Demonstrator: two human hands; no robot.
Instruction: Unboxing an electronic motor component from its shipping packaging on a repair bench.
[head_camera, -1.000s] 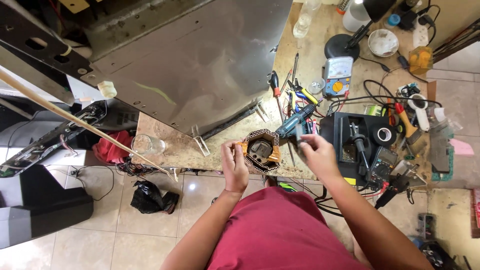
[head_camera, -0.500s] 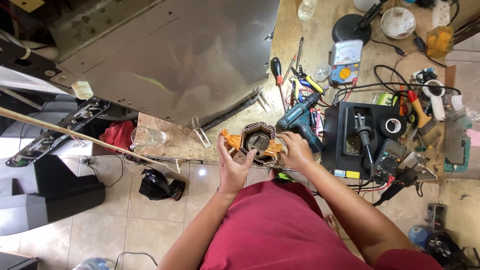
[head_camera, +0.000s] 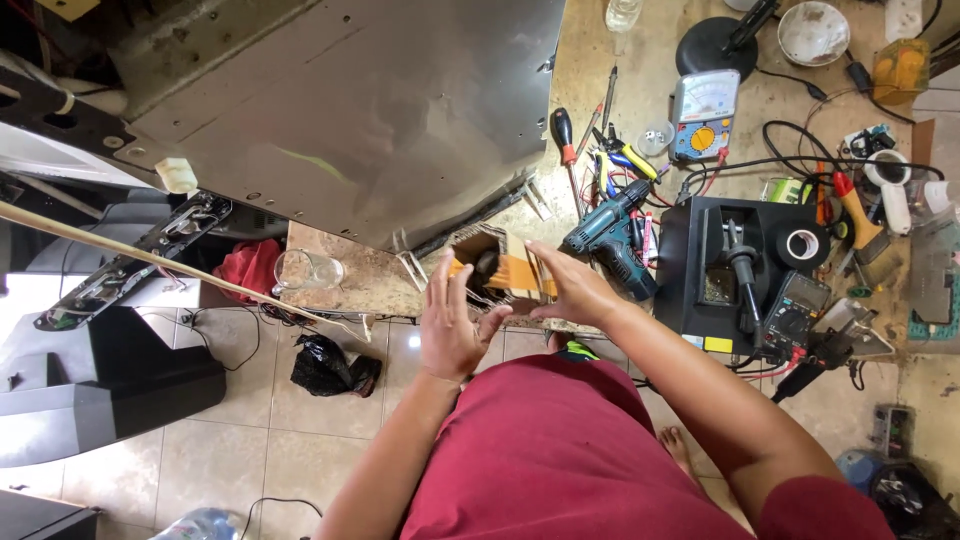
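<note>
Looking down from the head camera, the motor winding (head_camera: 492, 270), a brown ring of coils with orange insulating strips, sits at the near edge of the workbench (head_camera: 350, 275), just below the middle of the frame; its open bore faces up toward the camera and the orange strips run out to the right along the bench edge; the left hand (head_camera: 452, 325) lies directly below it, fingers spread and palm open, fingertips at or just short of its lower rim, gripping nothing; the right hand (head_camera: 570, 288) comes in from the lower right, flat and open, its fingers laid over the orange strips on the right side of the winding; both hands are about equally close, one on each flank; a blue cordless drill (head_camera: 610, 235) lies just right of the right hand, a drinking glass (head_camera: 305, 268) stands well to the left, and a large grey metal sheet (head_camera: 340, 100) fills the upper left.
</note>
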